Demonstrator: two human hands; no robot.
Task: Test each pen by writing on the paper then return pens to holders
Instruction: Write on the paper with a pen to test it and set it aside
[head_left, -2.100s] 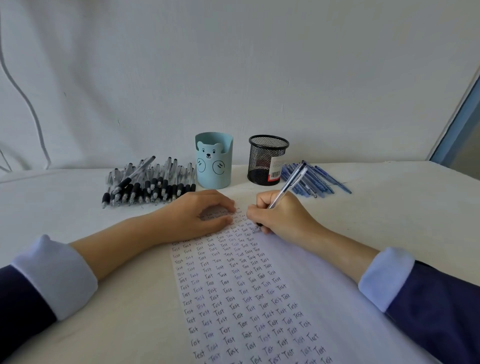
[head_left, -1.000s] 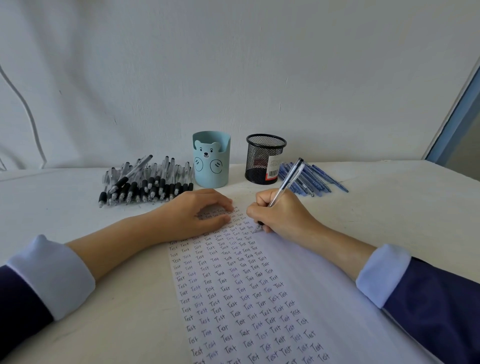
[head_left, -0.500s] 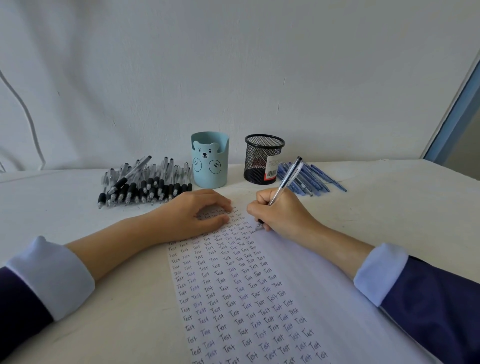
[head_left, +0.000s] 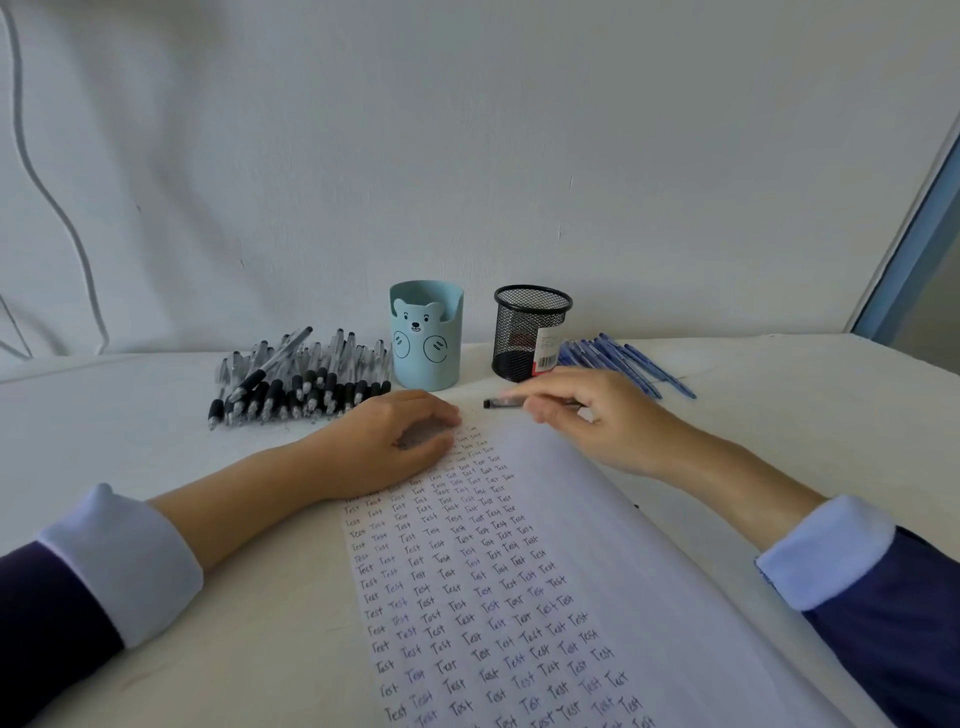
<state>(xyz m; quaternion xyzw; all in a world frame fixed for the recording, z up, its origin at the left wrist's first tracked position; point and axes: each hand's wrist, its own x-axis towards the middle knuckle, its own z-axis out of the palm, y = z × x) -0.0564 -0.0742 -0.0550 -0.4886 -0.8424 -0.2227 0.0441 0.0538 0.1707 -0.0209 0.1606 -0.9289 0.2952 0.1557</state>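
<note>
White wall behind, pale table (head_left: 156, 415) below me. Right hand (head_left: 597, 415) pinches the pen (head_left: 506, 402) between thumb and fingers. The barrel lies level, clear of the paper (head_left: 649, 597), dark end pointing left, just in front of the mesh holder (head_left: 530, 332). Left hand (head_left: 384, 447) lies loosely curved on the sheet's top corner, gripping nothing. My read: the writing for this pen is done and the return is the step in hand. Next I'd tip the barrel upright and drop it through a rim; which holder, I can't say. Nothing pokes above the mesh holder or the bear holder (head_left: 426, 338), and the bear one's inside is hidden. Black pens (head_left: 301, 379) are heaped left of the bear holder, blue pens (head_left: 628, 364) right of the mesh.
</note>
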